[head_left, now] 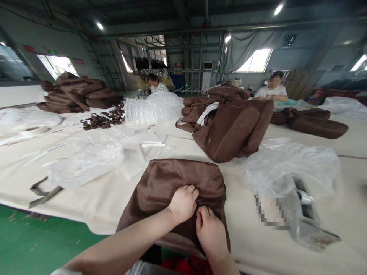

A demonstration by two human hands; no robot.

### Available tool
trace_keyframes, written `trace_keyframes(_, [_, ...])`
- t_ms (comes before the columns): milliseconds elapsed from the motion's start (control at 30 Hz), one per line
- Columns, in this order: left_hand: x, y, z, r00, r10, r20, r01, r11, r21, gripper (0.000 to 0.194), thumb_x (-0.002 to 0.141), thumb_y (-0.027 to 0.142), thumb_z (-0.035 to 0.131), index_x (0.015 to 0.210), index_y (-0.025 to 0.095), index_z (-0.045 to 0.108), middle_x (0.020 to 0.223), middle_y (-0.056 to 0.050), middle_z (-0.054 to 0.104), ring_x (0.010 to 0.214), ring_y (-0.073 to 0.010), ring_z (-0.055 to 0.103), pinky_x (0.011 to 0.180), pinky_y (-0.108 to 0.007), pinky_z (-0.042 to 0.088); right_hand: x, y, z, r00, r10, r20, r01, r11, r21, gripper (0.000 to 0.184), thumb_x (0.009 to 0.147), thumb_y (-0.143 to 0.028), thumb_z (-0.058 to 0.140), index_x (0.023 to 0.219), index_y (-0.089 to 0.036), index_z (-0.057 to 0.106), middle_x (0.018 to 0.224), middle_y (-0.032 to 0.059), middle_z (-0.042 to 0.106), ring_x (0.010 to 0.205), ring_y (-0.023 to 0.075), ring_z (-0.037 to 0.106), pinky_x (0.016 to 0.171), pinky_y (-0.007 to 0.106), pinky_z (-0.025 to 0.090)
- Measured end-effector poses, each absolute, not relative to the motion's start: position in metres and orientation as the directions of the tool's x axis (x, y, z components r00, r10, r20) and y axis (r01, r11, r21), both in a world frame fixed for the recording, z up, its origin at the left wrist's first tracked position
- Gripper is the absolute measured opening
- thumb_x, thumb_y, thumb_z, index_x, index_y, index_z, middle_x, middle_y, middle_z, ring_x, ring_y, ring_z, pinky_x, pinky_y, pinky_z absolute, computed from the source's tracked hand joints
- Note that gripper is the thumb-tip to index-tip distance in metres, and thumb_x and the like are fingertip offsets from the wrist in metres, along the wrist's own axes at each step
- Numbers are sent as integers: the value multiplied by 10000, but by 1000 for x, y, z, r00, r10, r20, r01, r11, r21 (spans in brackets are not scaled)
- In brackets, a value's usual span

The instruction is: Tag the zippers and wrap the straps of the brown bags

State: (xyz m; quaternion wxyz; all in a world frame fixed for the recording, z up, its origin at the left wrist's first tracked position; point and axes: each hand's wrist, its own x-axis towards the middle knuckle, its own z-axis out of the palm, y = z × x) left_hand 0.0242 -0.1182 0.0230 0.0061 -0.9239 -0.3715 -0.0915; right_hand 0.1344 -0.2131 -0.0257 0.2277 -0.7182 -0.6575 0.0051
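A brown leather bag (183,173) lies on the cloth-covered table right in front of me, its top side facing away. A straight zip line (158,199) crosses its upper panel and runs up to my left hand. My left hand (184,203) rests on the middle of the bag with curled fingers closed against the leather. Just to its right and nearer to me, my right hand (210,229) has its thumb and fingers pinched together on the bag's surface. The fingertips of both hands are partly hidden, so any small part between them does not show.
More brown bags (229,130) are heaped beyond, with another pile (77,91) far left. Clear plastic (295,164) and a phone-like item (322,233) lie right; a dark strap (46,194) lies left. Two people (273,89) sit across the table (86,202).
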Motion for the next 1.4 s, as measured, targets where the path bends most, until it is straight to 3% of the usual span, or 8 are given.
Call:
trace_keyframes(233, [27, -115, 3, 700, 582, 413, 611, -788, 74, 324, 766, 80, 505, 1073, 148, 581, 1260, -142, 535, 1155, -279, 489, 1017, -465, 369, 131, -214, -25, 142, 937, 318, 953, -43, -301, 150, 910, -122, 488, 797, -210, 530, 729, 9, 619, 595, 156, 592, 528, 278, 296])
trace_keyframes(500, [-18, -122, 38, 761, 534, 367, 518, -842, 151, 629, 740, 317, 664, 1310, 152, 457, 1434, -163, 409, 1319, -322, 378, 1125, -511, 281, 133, -215, -31, 79, 927, 367, 945, 47, -323, 156, 913, -125, 465, 803, -212, 533, 713, 6, 621, 609, 159, 610, 547, 278, 316])
trace_keyframes(667, [-108, -117, 30, 263, 778, 571, 844, -472, 254, 501, 863, 370, 541, 1311, 161, 458, 1399, -175, 436, 1311, -315, 403, 1088, -511, 338, 136, -222, -45, -6, 885, 466, 917, 191, -350, 255, 979, -222, 358, 802, -221, 541, 686, 4, 611, 608, 161, 621, 582, 285, 358])
trace_keyframes(800, [-184, -111, 6, -242, 921, 304, 741, -27, 671, 560, 821, 577, 494, 1164, 136, 547, 1146, -155, 626, 1050, -303, 624, 904, -452, 517, 144, -224, -40, -7, 864, 504, 874, 251, -417, 298, 997, -330, 325, 851, -225, 563, 741, 20, 642, 612, 158, 630, 577, 282, 416])
trace_keyframes(900, [-211, -111, -2, -221, 974, 51, 558, 84, 825, 565, 784, 658, 477, 1009, 157, 608, 925, -98, 712, 876, -266, 683, 826, -393, 548, 148, -218, -27, -7, 835, 550, 880, 267, -394, 298, 969, -424, 391, 1048, -212, 585, 1003, 84, 672, 851, 202, 659, 742, 312, 491])
trace_keyframes(1000, [-214, -102, 1, -152, 988, 1, 517, 79, 853, 578, 776, 690, 466, 936, 160, 634, 860, -87, 724, 764, -236, 684, 740, -348, 549, 144, -212, -20, -128, 844, 521, 918, 300, -261, 531, 891, -534, 502, 1278, -171, 504, 1289, 151, 566, 1153, 301, 547, 947, 434, 446])
trace_keyframes(1100, [-209, -82, 4, -132, 991, 7, 517, 63, 853, 559, 802, 662, 441, 930, 157, 645, 838, -78, 720, 661, -196, 656, 640, -302, 525, 140, -211, -27, -220, 871, 439, 927, 327, -184, 676, 866, -563, 523, 1372, -127, 419, 1377, 187, 491, 1233, 334, 480, 971, 472, 432])
trace_keyframes(1400, [-206, -63, -2, -66, 994, 92, 593, -35, 804, 425, 819, 565, 487, 814, 186, 679, 758, -42, 692, 722, -206, 612, 681, -285, 435, 146, -204, -26, -203, 844, 496, 922, 335, -192, 419, 965, -471, 386, 1203, -171, 553, 1170, 144, 612, 1042, 260, 591, 902, 414, 480])
